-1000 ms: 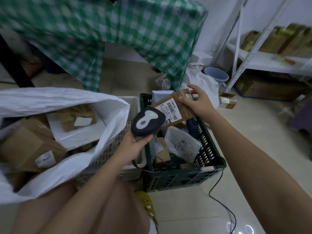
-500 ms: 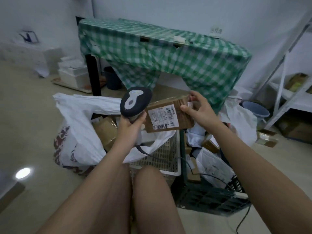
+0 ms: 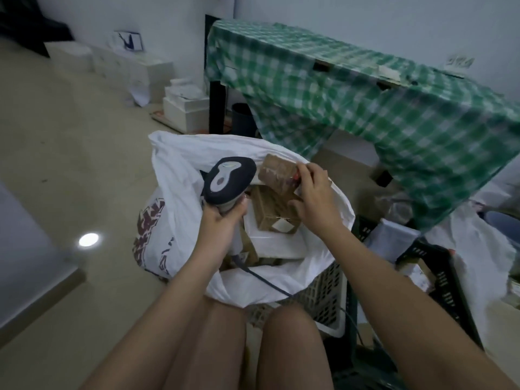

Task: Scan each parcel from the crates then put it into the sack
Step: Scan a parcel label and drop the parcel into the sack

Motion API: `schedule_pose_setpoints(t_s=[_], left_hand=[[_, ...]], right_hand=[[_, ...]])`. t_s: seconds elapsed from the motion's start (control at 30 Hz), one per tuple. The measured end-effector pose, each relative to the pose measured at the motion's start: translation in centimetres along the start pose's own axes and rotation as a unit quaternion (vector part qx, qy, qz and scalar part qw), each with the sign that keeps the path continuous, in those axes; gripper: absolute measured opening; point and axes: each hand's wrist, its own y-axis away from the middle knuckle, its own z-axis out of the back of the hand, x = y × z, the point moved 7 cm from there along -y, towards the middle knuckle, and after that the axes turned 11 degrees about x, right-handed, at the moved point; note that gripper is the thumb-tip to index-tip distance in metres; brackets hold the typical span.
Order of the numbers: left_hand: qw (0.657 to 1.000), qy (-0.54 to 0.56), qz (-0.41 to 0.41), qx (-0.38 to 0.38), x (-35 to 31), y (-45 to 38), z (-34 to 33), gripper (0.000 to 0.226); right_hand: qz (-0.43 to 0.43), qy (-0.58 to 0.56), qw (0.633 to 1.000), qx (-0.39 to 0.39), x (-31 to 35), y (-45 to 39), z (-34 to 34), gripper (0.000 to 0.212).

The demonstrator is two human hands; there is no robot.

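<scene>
My left hand (image 3: 222, 218) grips the handle of a dark handheld scanner (image 3: 228, 180) with a grey centre, held above the open white sack (image 3: 180, 175). My right hand (image 3: 312, 197) holds a small brown cardboard parcel (image 3: 278, 171) at its right end, over the sack's mouth. Inside the sack lie several brown parcels, one (image 3: 274, 213) with a white label, on a flat white package (image 3: 278, 243). The scanner's cable (image 3: 267, 280) runs down over the sack's near rim.
A white lattice crate (image 3: 326, 299) and a dark green crate (image 3: 447, 280) with more parcels stand to the right of the sack. A table under a green checked cloth (image 3: 365, 99) is behind. White boxes (image 3: 185, 108) sit by the far wall. My knees are below.
My view swung left from the crates to the sack. My right hand carried the brown parcel from in front of the scanner to over the sack's mouth, label side now turned away.
</scene>
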Motion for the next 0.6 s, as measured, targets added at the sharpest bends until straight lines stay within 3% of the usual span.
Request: schedule_pose_setpoints(t_s=[0.07,0.17,0.23,0.3,0.37,0.43,0.5,0.6], left_hand=[[1.000,0.004,0.001,0.003,0.6,-0.6,0.1,0.024],[1.000,-0.001,0.005,0.006,1.4,-1.5,0.2,0.031],[1.000,0.001,0.009,0.002,1.8,-1.9,0.2,0.034],[1.000,-0.003,0.013,-0.002,2.0,-2.2,0.4,0.036],[1.000,-0.005,0.020,-0.005,2.4,-2.6,0.5,0.031],[0.999,-0.004,0.031,-0.007,2.8,-2.7,0.7,0.032],[0.999,-0.008,0.039,-0.008,3.0,-2.6,0.7,0.038],[0.999,-0.010,0.041,-0.003,2.9,-2.0,0.3,0.039]], right_hand=[[-0.001,-0.032,0.999,-0.013,-0.5,0.0,-1.0,0.086],[0.082,-0.042,0.996,-0.010,-0.2,0.1,-2.1,0.085],[0.120,0.012,0.992,-0.034,0.5,-0.2,-2.5,0.087],[0.101,0.079,0.990,-0.055,1.0,-1.1,-3.1,0.087],[0.096,0.094,0.991,-0.016,1.9,-2.1,-4.3,0.087],[0.123,0.012,0.988,0.090,2.6,-2.7,-6.2,0.083],[0.089,-0.097,0.972,0.197,2.4,-2.4,-7.6,0.071],[0.030,-0.186,0.971,0.145,1.2,-1.1,-6.2,0.052]])
